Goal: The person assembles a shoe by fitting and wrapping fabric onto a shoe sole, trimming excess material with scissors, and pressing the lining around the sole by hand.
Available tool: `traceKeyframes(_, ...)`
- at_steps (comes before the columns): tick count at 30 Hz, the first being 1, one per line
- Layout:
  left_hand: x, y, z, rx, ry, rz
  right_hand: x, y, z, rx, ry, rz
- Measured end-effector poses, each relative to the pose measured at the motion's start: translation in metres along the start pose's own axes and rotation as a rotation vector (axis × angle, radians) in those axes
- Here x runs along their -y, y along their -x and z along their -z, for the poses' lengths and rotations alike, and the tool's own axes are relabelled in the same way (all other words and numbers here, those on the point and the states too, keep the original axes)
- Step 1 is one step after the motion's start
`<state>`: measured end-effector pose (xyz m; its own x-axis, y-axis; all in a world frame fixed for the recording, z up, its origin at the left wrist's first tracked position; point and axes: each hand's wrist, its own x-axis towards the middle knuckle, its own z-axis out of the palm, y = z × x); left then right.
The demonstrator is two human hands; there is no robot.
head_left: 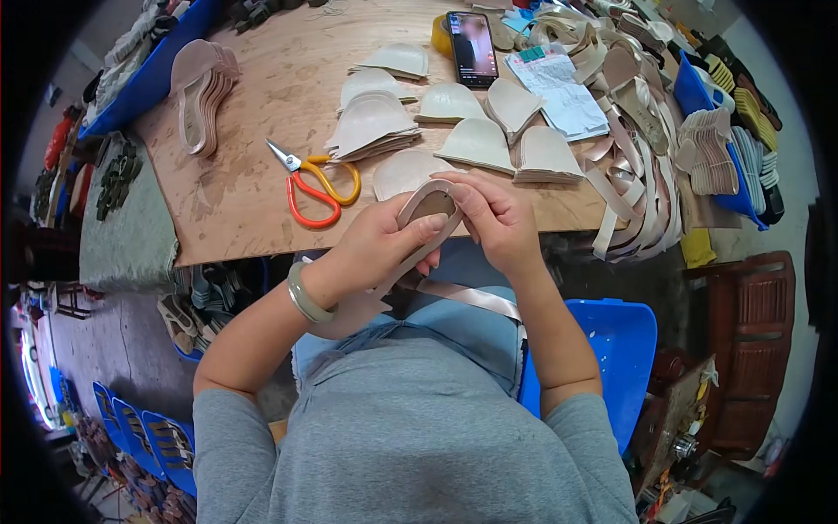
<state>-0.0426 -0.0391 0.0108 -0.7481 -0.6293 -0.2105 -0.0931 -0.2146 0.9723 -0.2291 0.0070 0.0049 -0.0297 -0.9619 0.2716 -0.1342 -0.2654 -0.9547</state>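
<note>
Over my lap, at the table's front edge, my two hands hold a beige shoe upper [349,316]. Its broad toe part hangs below my left wrist, and its narrow looped edge [417,194] curves up between my fingers. My left hand [384,236] is closed on the loop's side, thumb on top. My right hand [497,218] pinches the loop's far end; the fingertips partly hide what lies there. A pale satin ribbon [476,299] runs across my lap below the hands. Scissors [314,179] with red and yellow handles lie on the table, left of my hands.
Stacks of beige toe pieces [371,122] lie on the wooden table [253,96], with a phone [472,48], yellow tape roll [442,35] and paper [559,92] behind. Stacked uppers [205,96] stand left, ribbon coils [642,192] right. A blue bin [611,349] sits beside my right leg.
</note>
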Motion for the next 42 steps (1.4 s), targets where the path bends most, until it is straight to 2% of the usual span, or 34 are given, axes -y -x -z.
traceKeyframes(5,-0.002,-0.002,-0.007,-0.043,0.039,-0.087,0.001,0.002,-0.004,-0.019,-0.109,-0.123)
traceKeyframes(10,0.001,-0.007,-0.014,-0.113,0.116,-0.111,-0.010,0.005,-0.026,-0.209,-0.053,0.082)
traceKeyframes(14,0.009,-0.013,-0.018,-0.167,0.154,-0.209,-0.005,0.009,-0.037,-0.302,-0.093,-0.082)
traceKeyframes(15,0.009,-0.013,-0.017,-0.167,0.153,-0.211,-0.006,0.008,-0.038,-0.302,-0.093,-0.080)
traceKeyframes(19,0.006,-0.010,-0.013,-0.216,-0.064,-0.289,-0.018,0.007,-0.040,-0.272,0.052,0.155)
traceKeyframes(25,-0.001,-0.011,-0.009,-0.237,0.130,-0.213,-0.010,0.008,-0.030,-0.106,-0.121,-0.063)
traceKeyframes(29,-0.003,-0.011,-0.008,-0.185,0.152,-0.191,-0.002,0.006,-0.020,-0.018,-0.484,-0.086)
traceKeyframes(34,0.000,-0.010,-0.011,-0.209,-0.003,-0.214,-0.003,0.007,-0.017,-0.026,-0.260,-0.043)
traceKeyframes(42,-0.003,-0.005,-0.014,-0.211,-0.110,-0.223,-0.001,0.010,-0.021,-0.070,-0.216,-0.013)
